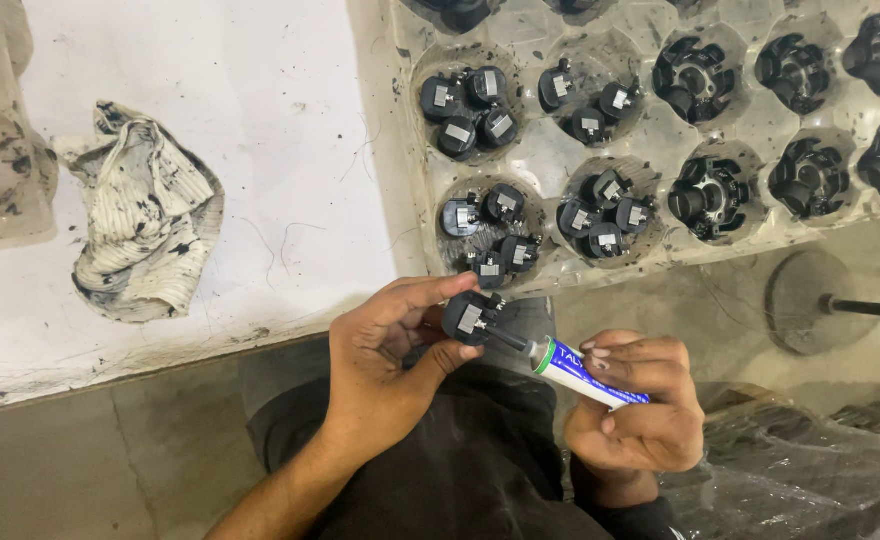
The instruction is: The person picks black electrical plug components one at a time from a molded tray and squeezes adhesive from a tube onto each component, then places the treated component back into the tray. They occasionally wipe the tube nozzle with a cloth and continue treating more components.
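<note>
A: Starting at the left of the frame, what lies on the white worktop (260,120)?

B: One crumpled, grease-stained rag (145,215), at left centre, well apart from both hands.

A: State the left hand's position and grip.

B: The left hand (385,370), lower centre, pinches one small black plastic component (472,317) between thumb and fingertips, the fingers curled narrowly around it. It is held just below the tray, metal contact facing up, probably so the nozzle can reach it.

A: And the right hand?

B: The right hand (635,405) is wrapped closed around one white-and-blue tube (585,372), its black nozzle touching the component. The angled hold appears to aim the tip.

A: Count the tray contents.

B: The clear moulded tray (560,150), upper right, shows four pockets of small components: four, three, four and four. To their right, six pockets each hold one larger black ring part (695,78). Pockets at the top edge are cut off and cannot be counted.
</note>
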`<action>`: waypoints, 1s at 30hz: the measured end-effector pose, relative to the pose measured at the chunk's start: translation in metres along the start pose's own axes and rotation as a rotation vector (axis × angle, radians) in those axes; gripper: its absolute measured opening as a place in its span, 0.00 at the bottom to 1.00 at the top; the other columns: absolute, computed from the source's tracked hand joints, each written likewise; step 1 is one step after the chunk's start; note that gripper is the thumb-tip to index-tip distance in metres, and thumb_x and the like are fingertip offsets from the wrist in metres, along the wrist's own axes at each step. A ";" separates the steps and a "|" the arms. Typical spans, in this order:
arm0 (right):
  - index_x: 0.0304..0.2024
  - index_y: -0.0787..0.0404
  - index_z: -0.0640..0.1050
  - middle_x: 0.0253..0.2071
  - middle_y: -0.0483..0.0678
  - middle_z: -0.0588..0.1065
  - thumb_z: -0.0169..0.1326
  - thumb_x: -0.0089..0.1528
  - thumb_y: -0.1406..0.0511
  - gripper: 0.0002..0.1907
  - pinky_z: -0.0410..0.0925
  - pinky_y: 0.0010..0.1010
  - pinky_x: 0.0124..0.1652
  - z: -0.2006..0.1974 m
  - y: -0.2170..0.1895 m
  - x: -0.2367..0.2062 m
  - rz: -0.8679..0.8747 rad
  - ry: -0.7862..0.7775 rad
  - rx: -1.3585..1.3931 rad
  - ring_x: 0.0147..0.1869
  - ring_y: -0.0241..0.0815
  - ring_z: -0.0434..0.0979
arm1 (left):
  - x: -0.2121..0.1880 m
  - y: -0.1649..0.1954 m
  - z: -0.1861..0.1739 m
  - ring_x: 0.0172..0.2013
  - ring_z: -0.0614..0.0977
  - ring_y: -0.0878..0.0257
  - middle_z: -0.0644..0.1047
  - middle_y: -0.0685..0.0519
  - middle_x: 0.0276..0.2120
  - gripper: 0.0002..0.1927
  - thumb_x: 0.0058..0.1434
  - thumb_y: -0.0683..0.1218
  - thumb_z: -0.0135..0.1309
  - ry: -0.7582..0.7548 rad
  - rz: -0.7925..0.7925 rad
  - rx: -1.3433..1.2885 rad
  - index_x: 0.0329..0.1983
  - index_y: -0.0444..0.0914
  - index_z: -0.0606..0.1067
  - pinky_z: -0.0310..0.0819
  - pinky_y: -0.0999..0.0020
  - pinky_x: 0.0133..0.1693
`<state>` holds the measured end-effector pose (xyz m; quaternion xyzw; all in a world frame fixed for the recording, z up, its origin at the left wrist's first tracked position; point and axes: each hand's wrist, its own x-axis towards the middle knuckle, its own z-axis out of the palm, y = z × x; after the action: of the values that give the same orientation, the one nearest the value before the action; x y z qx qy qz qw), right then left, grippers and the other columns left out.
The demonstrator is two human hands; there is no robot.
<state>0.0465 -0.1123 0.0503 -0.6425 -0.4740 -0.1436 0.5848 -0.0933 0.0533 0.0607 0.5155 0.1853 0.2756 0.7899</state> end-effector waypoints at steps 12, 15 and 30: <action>0.25 0.58 0.63 0.35 0.56 0.74 0.49 0.49 0.80 0.13 0.81 0.45 0.39 -0.003 0.009 -0.007 -0.079 0.003 0.036 0.41 0.49 0.75 | 0.000 0.001 0.001 0.49 0.83 0.63 0.79 0.45 0.56 0.27 0.59 0.25 0.60 0.029 0.007 0.046 0.62 0.32 0.75 0.84 0.69 0.50; 0.25 0.58 0.63 0.35 0.56 0.74 0.49 0.48 0.79 0.13 0.81 0.45 0.38 -0.003 0.011 -0.007 -0.080 0.009 0.058 0.41 0.49 0.75 | -0.002 -0.002 0.001 0.49 0.83 0.64 0.79 0.45 0.56 0.27 0.59 0.26 0.59 0.039 -0.004 0.024 0.62 0.32 0.74 0.84 0.69 0.51; 0.35 0.58 0.62 0.37 0.53 0.73 0.54 0.57 0.75 0.15 0.82 0.39 0.38 0.011 0.005 -0.005 -0.068 0.144 0.039 0.42 0.46 0.77 | -0.021 -0.022 0.010 0.58 0.78 0.62 0.76 0.45 0.61 0.24 0.68 0.35 0.59 -0.015 -0.061 -0.300 0.67 0.29 0.71 0.74 0.68 0.59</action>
<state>0.0443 -0.1043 0.0404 -0.6026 -0.4549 -0.1997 0.6245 -0.0986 0.0266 0.0450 0.3880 0.1520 0.2722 0.8673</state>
